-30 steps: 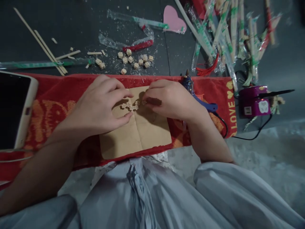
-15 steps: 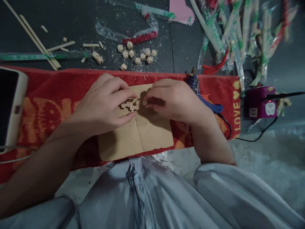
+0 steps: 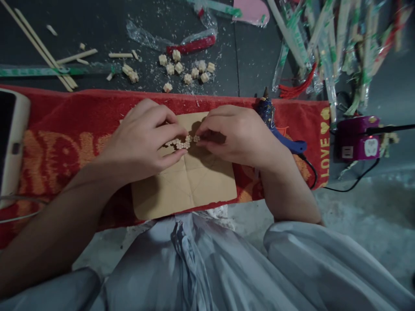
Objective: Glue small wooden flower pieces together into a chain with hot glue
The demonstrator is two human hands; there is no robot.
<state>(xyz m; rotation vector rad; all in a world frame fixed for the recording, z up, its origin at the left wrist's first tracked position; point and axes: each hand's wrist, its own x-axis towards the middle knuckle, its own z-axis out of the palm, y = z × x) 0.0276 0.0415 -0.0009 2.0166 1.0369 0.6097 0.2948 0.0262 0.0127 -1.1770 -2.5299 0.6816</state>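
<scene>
A tan paper sheet (image 3: 188,181) lies on a red towel (image 3: 65,129). On the sheet sits a small cluster of pale wooden pieces (image 3: 180,143). My left hand (image 3: 142,138) curls over the cluster, its thumb and fingertips closed around the left side. My right hand (image 3: 233,136) pinches a single small wooden piece (image 3: 196,138) against the cluster's right end.
Several loose wooden bits (image 3: 184,71) and chopsticks (image 3: 39,45) lie on the dark floor beyond the towel. A blue glue gun (image 3: 279,129) rests right of my hand, a purple power block (image 3: 355,140) further right, wrapped chopsticks (image 3: 317,39) top right, a phone (image 3: 9,138) left.
The view has drifted slightly, so everything sits a little higher and to the right. My right hand has brought its small piece up against the cluster; both hands stay over the paper.
</scene>
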